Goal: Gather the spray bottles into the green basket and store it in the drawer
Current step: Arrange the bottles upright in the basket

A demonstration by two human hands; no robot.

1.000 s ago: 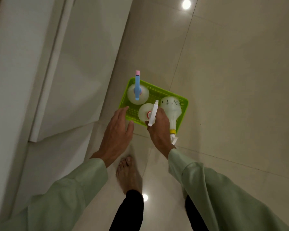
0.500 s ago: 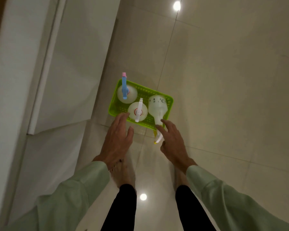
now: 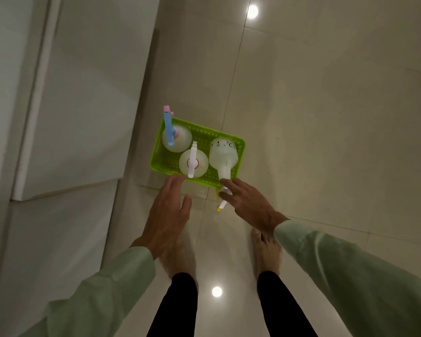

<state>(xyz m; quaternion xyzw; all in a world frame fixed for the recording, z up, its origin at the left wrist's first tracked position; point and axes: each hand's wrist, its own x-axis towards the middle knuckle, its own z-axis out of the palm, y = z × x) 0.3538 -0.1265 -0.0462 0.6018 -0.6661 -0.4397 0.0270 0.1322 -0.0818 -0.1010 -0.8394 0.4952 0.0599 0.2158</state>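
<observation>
A green basket [image 3: 161,158] sits on the tiled floor in front of my feet. Three pale spray bottles are in it. The bottle with the blue and pink head [image 3: 180,140] stands at the far left, and the bottle with the white head [image 3: 199,164] stands at the near middle. A third bottle [image 3: 223,156] lies on the right, its yellow-tipped head sticking out over the near rim. My right hand [image 3: 248,203] has finger and thumb closed on that head. My left hand [image 3: 167,215] is open, fingertips at the basket's near rim.
White cabinet fronts [image 3: 83,105] run along the left, with a lower panel [image 3: 54,239] closer to me. My bare feet [image 3: 267,249] stand on the glossy tiles just behind the basket. Ceiling lights reflect on the floor [image 3: 326,117], which stretches open to the right.
My right hand let go of the white-headed bottle, which stands in the basket, and moved right onto the lying bottle's head. My left hand stayed at the near rim.
</observation>
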